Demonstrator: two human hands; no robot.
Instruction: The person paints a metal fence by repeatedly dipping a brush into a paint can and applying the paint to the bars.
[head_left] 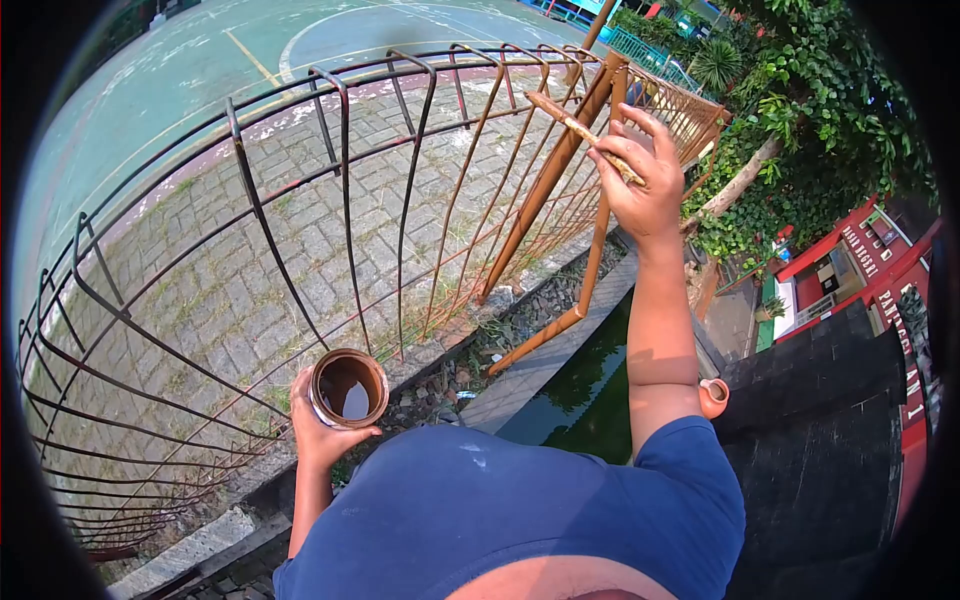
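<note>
Wrapped round a paint can [378,392] at the lower left centre, my left hand [318,430] holds it upright; its open top shows brown paint inside. A thin brush [580,128], coated in brown, is pinched in the fingers of my right hand [643,185]. The brush tip points up and left, close to the top of the wire fence [345,150]. Just left of my right hand stands an orange-brown fence post [550,190]. Fence bars near the post look orange-brown, while those farther left are dark.
Paving [230,240] and a green sports court [180,110] lie beyond the fence. Below my right arm is dark green water [590,400] beside a concrete edge. A leafy tree [800,110], a clay pot [713,397] and a red building [890,260] are on the right.
</note>
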